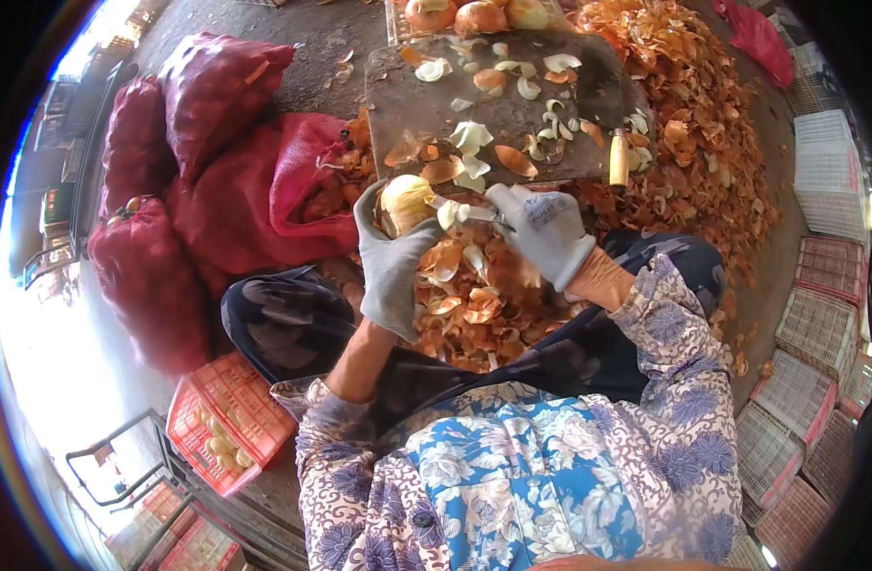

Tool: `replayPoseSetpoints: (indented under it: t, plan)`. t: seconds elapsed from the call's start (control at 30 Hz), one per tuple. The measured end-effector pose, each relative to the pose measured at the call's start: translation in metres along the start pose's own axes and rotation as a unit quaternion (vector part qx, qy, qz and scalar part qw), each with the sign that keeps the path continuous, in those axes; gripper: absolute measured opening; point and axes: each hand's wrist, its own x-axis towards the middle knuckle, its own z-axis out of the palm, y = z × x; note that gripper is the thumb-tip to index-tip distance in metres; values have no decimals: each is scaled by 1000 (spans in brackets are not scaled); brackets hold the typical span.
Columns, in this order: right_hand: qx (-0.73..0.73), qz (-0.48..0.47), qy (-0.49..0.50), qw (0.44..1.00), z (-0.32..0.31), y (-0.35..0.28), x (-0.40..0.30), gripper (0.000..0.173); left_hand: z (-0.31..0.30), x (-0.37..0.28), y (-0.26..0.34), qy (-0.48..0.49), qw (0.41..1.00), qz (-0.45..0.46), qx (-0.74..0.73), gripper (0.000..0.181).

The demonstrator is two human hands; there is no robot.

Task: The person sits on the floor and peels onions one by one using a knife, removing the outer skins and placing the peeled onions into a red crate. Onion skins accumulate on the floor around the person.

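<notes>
My left hand (397,257), in a grey work glove, holds a partly peeled yellow onion (406,203) just below the near edge of a worn cutting board (436,107). Gloved as well, my right hand (543,228) grips a small knife (482,213), its handle hidden in the fist. A pale onion piece (452,214) lies against the blade beside the onion. Scraps of skin and cut onion ends (470,137) are scattered over the board. At the board's right lies a cleaver with a wooden handle (619,158). Loose onion skins (479,307) fill the space between the legs.
Red mesh sacks of onions (229,207) stand at the left. A large heap of onion skins (700,143) spreads along the right. Beyond the board is a crate (394,28) with whole onions. A pink plastic crate (229,421) holds peeled onions at lower left. Stacked plastic crates (821,328) line the right.
</notes>
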Motion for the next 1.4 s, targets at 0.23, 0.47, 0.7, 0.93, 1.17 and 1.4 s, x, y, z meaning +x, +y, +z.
replayPoseSetpoints:
  t: [0.23, 0.47, 0.7, 0.93, 1.17, 1.4]
  plan:
    - [170, 34, -67, 983, 10, 2, -1, 15, -2, 2, -7, 31, 998, -33, 48, 69]
    - [-94, -63, 14, 994, 10, 5, -1, 18, 1, 0, -22, -31, 994, -15, 102, 70]
    - [344, 210, -67, 913, -4, 23, 27, 16, 3, -10, -13, -59, 988, -14, 140, 72]
    - [261, -34, 76, 962, 12, 0, 21, 19, -6, -7, -18, -97, 980, -49, 168, 72]
    - [188, 89, 102, 973, 3, 21, 27, 14, -7, -10, 1, -221, 954, -178, -98, 84]
    - [239, 131, -39, 962, 10, 30, 22, 34, -10, -8, 7, -217, 960, -118, -130, 79]
